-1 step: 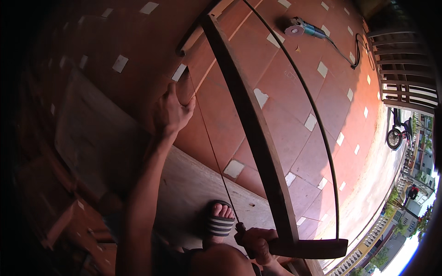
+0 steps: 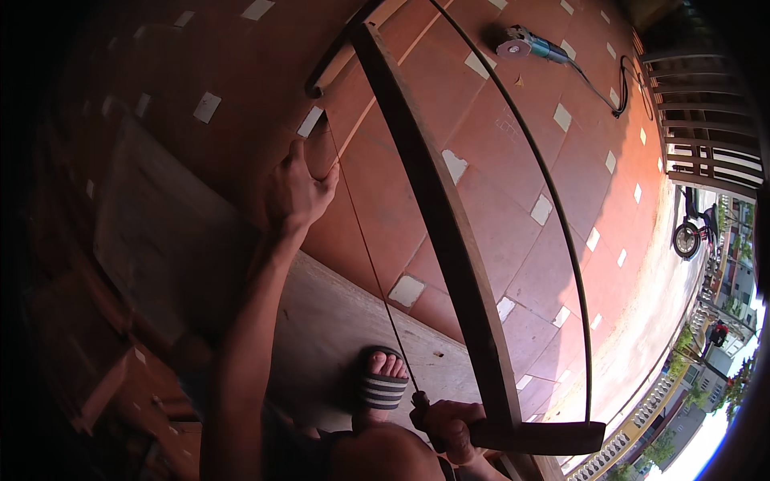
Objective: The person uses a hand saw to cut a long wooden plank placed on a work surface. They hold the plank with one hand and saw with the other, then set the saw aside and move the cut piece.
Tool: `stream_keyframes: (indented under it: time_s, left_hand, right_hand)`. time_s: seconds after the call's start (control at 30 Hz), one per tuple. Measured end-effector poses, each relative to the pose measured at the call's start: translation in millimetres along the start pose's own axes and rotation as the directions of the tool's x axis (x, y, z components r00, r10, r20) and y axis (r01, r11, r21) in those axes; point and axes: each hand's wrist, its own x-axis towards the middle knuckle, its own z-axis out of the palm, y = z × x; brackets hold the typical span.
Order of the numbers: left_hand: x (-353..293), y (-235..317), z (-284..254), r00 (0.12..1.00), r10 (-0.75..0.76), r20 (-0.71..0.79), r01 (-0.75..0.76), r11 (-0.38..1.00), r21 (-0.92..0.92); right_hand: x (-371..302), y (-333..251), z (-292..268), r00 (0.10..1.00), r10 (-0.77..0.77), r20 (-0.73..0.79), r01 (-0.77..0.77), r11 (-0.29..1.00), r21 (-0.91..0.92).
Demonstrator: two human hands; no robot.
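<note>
My right hand [image 2: 451,426] is wrapped around the near end of a wooden frame saw [image 2: 441,208], by the handle where the blade meets the crosspiece. The thin blade runs away from me to the far crosspiece, and a bowed cord or rod spans the saw's other side. Farther ahead, my left hand [image 2: 298,191] has its thumb and forefinger on either side of the near end of a reddish-brown length of wood [image 2: 353,108]. The blade passes close by the thumb. My other left fingers are hidden, and the wood blends with the floor.
A grey board [image 2: 321,321] lies under my sandalled foot [image 2: 383,385]. On the red tiled floor at the far right rests a blue-green angle grinder [image 2: 531,46] with its cord. Beyond are a slatted wooden piece [image 2: 706,112] and a parked motorbike [image 2: 691,236].
The saw's near end and my right hand have shifted very slightly toward the lower edge. My left hand stays almost where it was.
</note>
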Motion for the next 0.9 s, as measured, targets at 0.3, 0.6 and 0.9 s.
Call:
stream_keyframes:
  time_s: [0.3,0.6,0.9]
  left_hand:
    - [0.2,46.8,-37.7,0.995,-0.068,0.077,0.054,0.984,0.169]
    - [6.3,-3.1,-3.8,0.998,0.058,-0.027,-0.057,0.998,0.033]
    - [-0.6,7.2,-13.8,0.996,-0.068,0.064,0.06,0.991,0.115]
  right_hand:
    - [266.7,22.1,75.9,0.944,-0.283,-0.173,0.306,0.944,0.127]
    - [90.9,32.9,18.6,0.991,-0.13,-0.016,0.128,0.989,-0.073]
    - [133.8,55.7,36.1,0.96,-0.256,-0.113,0.268,0.958,0.104]
